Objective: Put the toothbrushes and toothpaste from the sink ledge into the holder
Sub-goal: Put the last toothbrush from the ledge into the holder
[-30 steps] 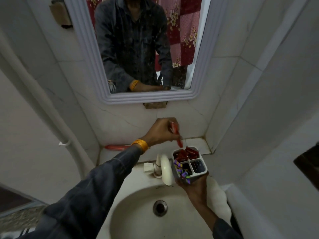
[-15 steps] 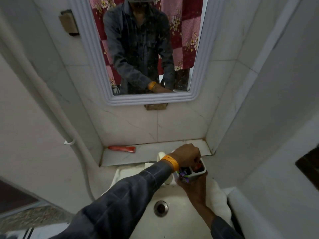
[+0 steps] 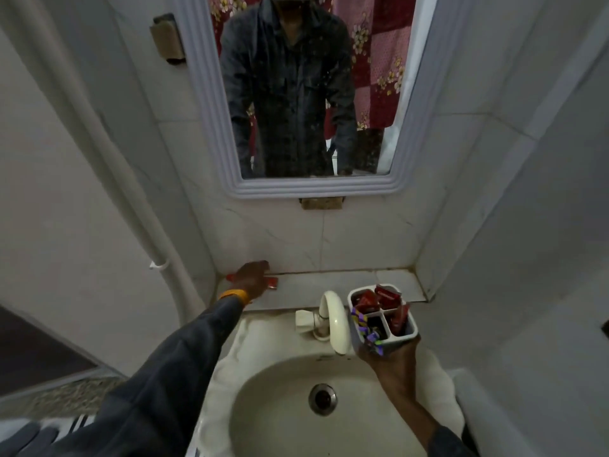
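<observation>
A red toothpaste tube (image 3: 273,283) lies at the left end of the white sink ledge (image 3: 346,281), against the wall. My left hand (image 3: 253,278) lies over its middle with the fingers curled down around it; only the tube's two ends show. My right hand (image 3: 393,361) holds a white four-compartment holder (image 3: 397,341) from below, above the right side of the basin. Red toothbrushes and red packs stand in its back and right compartments. A purple and yellow pattern marks its front left corner.
A cream tap (image 3: 333,316) rises between my two hands, close to the left of the holder. Below it is the basin (image 3: 273,410) with its drain (image 3: 323,398). A white pipe (image 3: 155,239) runs down the left wall. The mirror (image 3: 313,188) hangs above the ledge.
My left hand has left the holder and swung left onto the toothpaste tube on the ledge. The red toothbrush it carried now stands in the holder. My right hand keeps the holder in place.
</observation>
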Tool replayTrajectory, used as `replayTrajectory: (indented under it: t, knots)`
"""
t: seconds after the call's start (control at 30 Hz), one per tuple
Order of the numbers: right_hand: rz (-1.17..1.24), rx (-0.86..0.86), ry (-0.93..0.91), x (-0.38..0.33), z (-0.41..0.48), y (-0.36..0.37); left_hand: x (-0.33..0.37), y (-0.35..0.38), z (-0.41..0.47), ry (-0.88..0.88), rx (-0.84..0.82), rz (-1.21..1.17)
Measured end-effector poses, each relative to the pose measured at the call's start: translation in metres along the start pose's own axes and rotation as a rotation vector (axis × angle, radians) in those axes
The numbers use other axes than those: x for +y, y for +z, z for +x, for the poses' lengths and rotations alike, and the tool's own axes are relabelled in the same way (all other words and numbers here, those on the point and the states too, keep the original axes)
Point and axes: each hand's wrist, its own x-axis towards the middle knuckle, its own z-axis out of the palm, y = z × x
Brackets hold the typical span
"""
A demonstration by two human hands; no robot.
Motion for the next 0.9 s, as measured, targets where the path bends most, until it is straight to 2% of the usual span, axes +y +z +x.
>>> replayTrajectory:
  t: [0.1,0.2,0.27,0.4,0.5,0.57,0.7,0.83,0.9]
  knots:
    - [0.034,-0.005,-0.031,0.009,0.001,0.002,-0.029,0.017,0.004,0.013,-0.056,0.203]
    - [0.134,0.013,-0.054,0.002,-0.005,0.008,-0.028,0.029,0.007,0.062,-0.013,0.389]
    - [0.147,0.027,-0.029,0.005,-0.003,0.007,-0.021,0.033,0.012,0.081,0.037,0.438]
    - [0.133,-0.007,-0.028,0.013,-0.002,0.004,-0.017,0.038,0.018,0.177,0.025,0.477]
    - [0.111,0.029,-0.028,0.015,-0.004,0.007,-0.017,0.032,0.019,0.194,-0.020,0.397]
    - [0.125,0.048,-0.054,0.003,-0.007,0.008,-0.006,0.021,0.012,0.174,0.037,0.275]
    - [0.091,0.059,-0.072,0.000,-0.007,0.008,0.044,-0.011,-0.008,0.208,0.219,-0.123]
    - [-0.003,0.006,-0.011,0.000,-0.007,0.007,0.116,-0.042,-0.043,0.465,0.262,-0.398]
    - [-0.010,0.018,0.009,0.004,-0.005,0.008,0.147,-0.044,-0.065,0.575,0.211,-0.486]
